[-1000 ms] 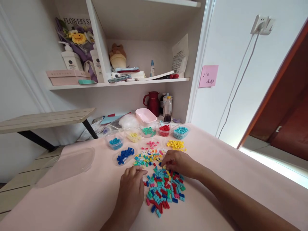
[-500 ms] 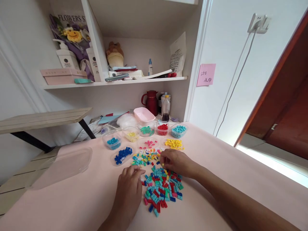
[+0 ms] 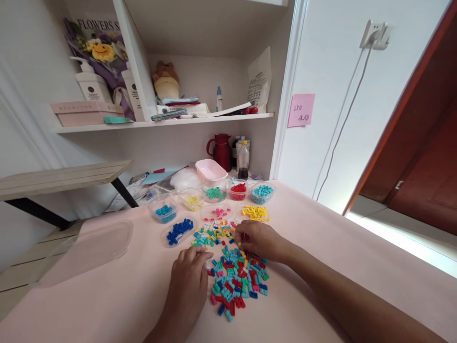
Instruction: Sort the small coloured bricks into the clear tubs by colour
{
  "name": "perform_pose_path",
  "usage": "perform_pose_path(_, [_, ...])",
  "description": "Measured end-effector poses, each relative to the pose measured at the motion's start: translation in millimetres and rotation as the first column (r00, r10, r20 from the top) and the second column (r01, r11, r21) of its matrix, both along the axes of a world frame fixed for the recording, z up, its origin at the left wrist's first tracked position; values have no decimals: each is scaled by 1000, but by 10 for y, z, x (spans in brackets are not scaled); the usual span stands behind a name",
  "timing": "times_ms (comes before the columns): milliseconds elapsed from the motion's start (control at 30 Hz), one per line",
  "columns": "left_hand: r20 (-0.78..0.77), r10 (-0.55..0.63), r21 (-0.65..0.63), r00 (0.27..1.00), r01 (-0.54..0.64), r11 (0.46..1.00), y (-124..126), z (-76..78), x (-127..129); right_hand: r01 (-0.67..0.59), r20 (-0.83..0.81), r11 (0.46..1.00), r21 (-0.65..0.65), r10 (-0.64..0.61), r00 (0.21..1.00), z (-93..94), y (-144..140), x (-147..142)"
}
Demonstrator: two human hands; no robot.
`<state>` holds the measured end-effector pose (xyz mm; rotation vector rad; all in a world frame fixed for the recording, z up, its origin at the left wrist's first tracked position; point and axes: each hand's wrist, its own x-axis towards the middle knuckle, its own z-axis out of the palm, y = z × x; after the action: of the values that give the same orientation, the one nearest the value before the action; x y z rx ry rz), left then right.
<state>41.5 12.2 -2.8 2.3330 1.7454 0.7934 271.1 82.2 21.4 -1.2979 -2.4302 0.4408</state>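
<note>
At the far left of the pale pink table (image 3: pixel 321 247) lies a large clear plastic lid (image 3: pixel 89 250), thin and a little glossy, flat on the surface. Further right stand several small clear plastic tubs, each with one colour: a tub of teal-blue bricks (image 3: pixel 164 210), a shallow tub of dark blue bricks (image 3: pixel 179 229), then pale yellow (image 3: pixel 193 200), green (image 3: pixel 215 193), red (image 3: pixel 238 189) and light blue (image 3: pixel 262 191) ones; behind them sits an empty pink plastic basin (image 3: pixel 211 170). The left hand (image 3: pixel 189 281) rests palm down at the left edge of the near heap of mixed small plastic bricks (image 3: pixel 237 281), its fingers curled loosely and the fingertips touching the first pieces; I cannot tell if it pinches any brick. This heap — teal, red, blue and pink — lies in the middle of the table, just in front of the person. Behind it is a second, finer scatter of small mixed pieces (image 3: pixel 216 232). The right hand (image 3: pixel 259 240) lies between the two, fingers bent together at the tips as if closing on one small piece, but the piece itself is hidden. I judge that the bricks are very light, hard and smooth, with studs on top — easy to slide, best pinched by the two long sides. A loose pile of yellow bricks (image 3: pixel 255 212) lies beyond the right hand.
</note>
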Motion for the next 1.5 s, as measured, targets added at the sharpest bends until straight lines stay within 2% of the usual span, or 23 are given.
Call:
perform_pose_path(400, [5,-12,25,1000,12,1000,30,-38,-19,20,-13,1000,-5,-20,1000,45,-28,-17])
perform_pose_path(833, [22,-10,6,1000,9,1000,-6,-23,-19,45,-58,998,-50,-48,997,-30,7,-4])
perform_pose_path(1033, [14,-8,-7,1000,8,1000,-35,6,-13,43,-149,986,-164,-68,986,47,40,92])
perform_pose_path(1133, [17,5,-8,1000,-5,1000,-32,7,-5,91,-264,981,-171,-134,955,135,96,256])
perform_pose_path(1267, [8,-4,-7,1000,4,1000,-17,-5,-1,217,-410,961,-170,-270,872,182,206,509])
perform_pose_path(1367, [-6,-12,-12,1000,12,1000,-6,-15,-9,281,-460,936,-211,-348,817,111,292,622])
perform_pose_path(1500, [-25,-8,-14,1000,8,1000,4,-26,-22,285,-480,922,-262,-381,790,-17,347,612])
